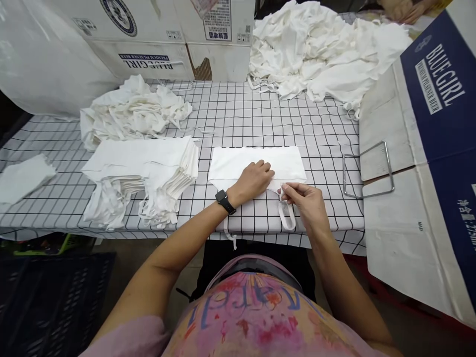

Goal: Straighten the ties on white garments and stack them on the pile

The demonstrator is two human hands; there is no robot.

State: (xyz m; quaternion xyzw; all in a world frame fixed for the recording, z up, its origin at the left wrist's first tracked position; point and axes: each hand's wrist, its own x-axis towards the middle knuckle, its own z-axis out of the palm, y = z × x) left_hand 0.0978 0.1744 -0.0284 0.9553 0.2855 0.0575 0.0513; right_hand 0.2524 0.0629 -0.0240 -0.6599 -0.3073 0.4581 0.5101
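A flat white cloth piece [230,162] with a straight far edge and narrow straps at its near side lies on the checked tablecloth in front of me. My left hand [256,179], a black watch on its wrist, rests on the middle of this cloth with fingers curled closed against it; the fingertips are mostly hidden. Just to the right, my right hand [307,201] pinches a white strap [287,218] between thumb and fingers at the cloth's near right corner. The strap hangs in a loop below the pinch. Another strap end [231,239] dangles over the table edge.
Left stands a neat stack of white cloth pieces [141,153], with a crumpled white heap [130,109] behind. A bigger heap [316,49] lies at the back right. Cardboard boxes border the back and right, and a metal wire frame [388,166] leans there. Another person's hands [403,10] show top right.
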